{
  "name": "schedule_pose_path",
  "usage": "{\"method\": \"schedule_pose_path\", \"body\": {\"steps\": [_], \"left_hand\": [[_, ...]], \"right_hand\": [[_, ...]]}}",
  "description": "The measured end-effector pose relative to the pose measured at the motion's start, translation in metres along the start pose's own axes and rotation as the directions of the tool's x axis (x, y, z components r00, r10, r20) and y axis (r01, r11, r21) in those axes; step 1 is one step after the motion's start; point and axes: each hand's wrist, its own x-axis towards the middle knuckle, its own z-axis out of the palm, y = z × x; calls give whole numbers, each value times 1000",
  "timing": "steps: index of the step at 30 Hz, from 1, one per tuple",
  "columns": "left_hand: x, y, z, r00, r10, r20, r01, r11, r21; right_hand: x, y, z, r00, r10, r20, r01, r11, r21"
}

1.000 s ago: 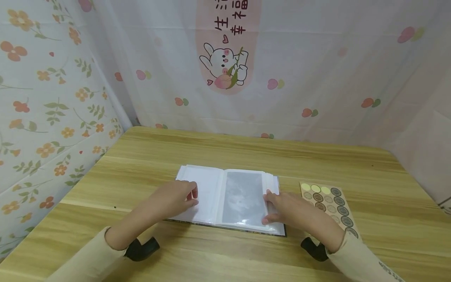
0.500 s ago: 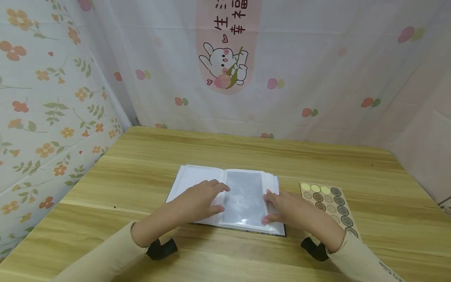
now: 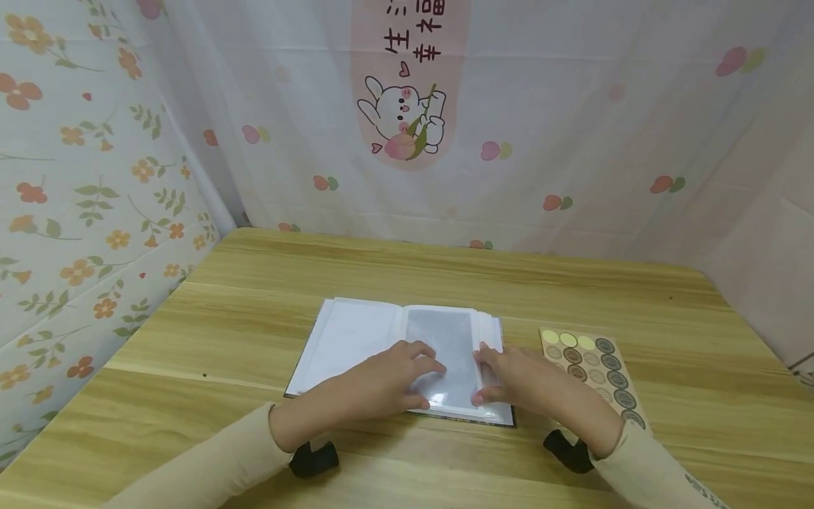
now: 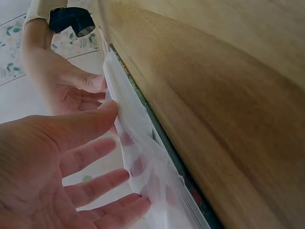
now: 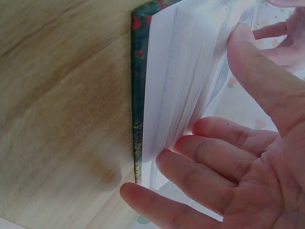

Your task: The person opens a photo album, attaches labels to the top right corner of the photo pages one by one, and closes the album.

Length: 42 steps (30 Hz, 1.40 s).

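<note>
A photo album (image 3: 359, 336) with a dark patterned cover lies spread on the table, showing a white left page and a right page with a grey sleeve (image 3: 441, 339). Over the lower part of that sleeve is my left hand (image 3: 384, 382), its fingers spread and relaxed. In the left wrist view its thumb and fingertips touch the clear leaves. My right hand (image 3: 524, 378) rests at the album's right edge. From the right wrist, its thumb lies on the page stack (image 5: 193, 76) and its loosely extended fingers touch the leaf edges.
A tan card (image 3: 594, 371) with rows of round coin-like designs lies right of the album, partly under my right forearm. The wooden table (image 3: 407, 272) meets a printed curtain (image 3: 559, 127) at the back. A floral cloth (image 3: 83, 212) hangs on the left.
My left hand has moved right from the left page, across the fold, onto the grey sleeve. My right hand has stayed at the right edge.
</note>
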Motion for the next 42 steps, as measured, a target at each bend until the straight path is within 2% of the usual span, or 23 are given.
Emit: {"method": "schedule_pose_path", "body": {"steps": [12, 19, 24, 28, 42], "left_hand": [[2, 3, 3, 1000, 24, -4, -24, 998, 53], [4, 3, 3, 1000, 3, 3, -4, 999, 50], [5, 4, 3, 1000, 0, 6, -1, 998, 60], [5, 4, 2, 1000, -3, 6, 2, 997, 72], [3, 5, 1, 1000, -6, 4, 5, 996, 84]], "right_hand": [[-3, 2, 2, 996, -73, -58, 75, 997, 26], [-3, -3, 3, 997, -59, -52, 61, 998, 34], [-5, -3, 5, 993, -84, -86, 87, 996, 34], [-7, -2, 6, 992, -100, -81, 104, 993, 46], [-12, -2, 8, 993, -77, -87, 86, 990, 107]]}}
